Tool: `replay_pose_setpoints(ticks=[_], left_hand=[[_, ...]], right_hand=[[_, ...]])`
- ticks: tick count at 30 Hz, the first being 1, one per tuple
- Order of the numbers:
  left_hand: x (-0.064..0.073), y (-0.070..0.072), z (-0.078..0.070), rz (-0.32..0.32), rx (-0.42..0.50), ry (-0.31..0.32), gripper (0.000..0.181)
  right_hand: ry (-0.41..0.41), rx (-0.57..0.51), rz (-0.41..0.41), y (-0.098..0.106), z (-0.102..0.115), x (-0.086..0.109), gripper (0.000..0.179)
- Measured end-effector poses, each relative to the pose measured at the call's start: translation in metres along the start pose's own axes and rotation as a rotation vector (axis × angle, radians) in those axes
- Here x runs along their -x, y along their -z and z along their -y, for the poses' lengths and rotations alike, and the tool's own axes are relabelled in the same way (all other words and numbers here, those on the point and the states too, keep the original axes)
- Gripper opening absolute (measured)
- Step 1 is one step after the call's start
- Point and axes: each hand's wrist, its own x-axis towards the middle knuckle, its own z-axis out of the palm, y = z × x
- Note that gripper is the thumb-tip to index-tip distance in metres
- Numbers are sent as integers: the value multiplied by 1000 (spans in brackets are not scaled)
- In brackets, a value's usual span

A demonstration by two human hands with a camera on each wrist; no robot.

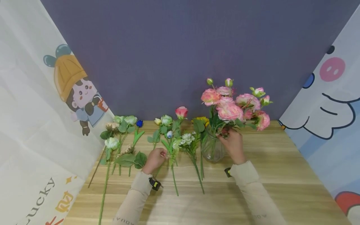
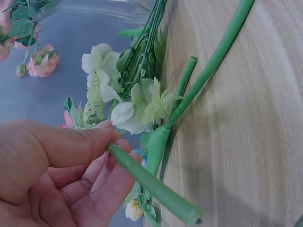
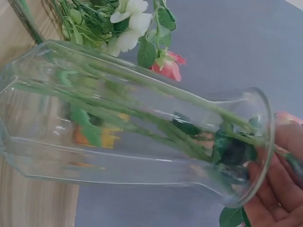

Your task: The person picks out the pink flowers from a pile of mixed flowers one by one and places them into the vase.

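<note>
In the head view, my left hand is low over the table among loose artificial flowers. Its thumb and fingers pinch a green flower stem; which bloom it belongs to cannot be made out. White flowers lie just beyond those fingers. On the right stands a clear glass vase with several green stems inside. Pink peonies spread above its mouth. My right hand is at the vase's rim, fingers curled round a stem of the pink peonies, its fingertips partly hidden by leaves and glass.
Pale green roses, a blue bud and leafy stems lie to the left. A pink rose, white flowers and a yellow flower lie between hand and vase. A dark panel rises behind the wooden table; printed curtains flank it.
</note>
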Motion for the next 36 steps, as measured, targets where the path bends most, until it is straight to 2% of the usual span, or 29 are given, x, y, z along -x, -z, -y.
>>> replay_pose_setpoints(ticks=[5, 14, 21, 25, 30, 33, 36], left_hand=[[0, 1, -2, -1, 4, -5, 12], [0, 1, -8, -9, 38, -8, 12], [0, 3, -13, -26, 60, -13, 10], [0, 3, -15, -47, 76, -14, 10], [2, 4, -19, -71, 75, -39, 12], [6, 5, -24, -81, 83, -40, 14], [9, 6, -30, -98, 102, -47, 16]], right_hand=[[-42, -4, 38, 5, 1, -1, 19], [-192, -118, -22, 14, -2, 5, 18], [-256, -155, -36, 18, -5, 11, 20], [-289, -241, -38, 21, -3, 18, 19], [-393, -379, -54, 30, 25, 29, 37], [-456, -497, -89, 25, 33, 40, 42], [-457, -573, -122, 18, 35, 50, 45]])
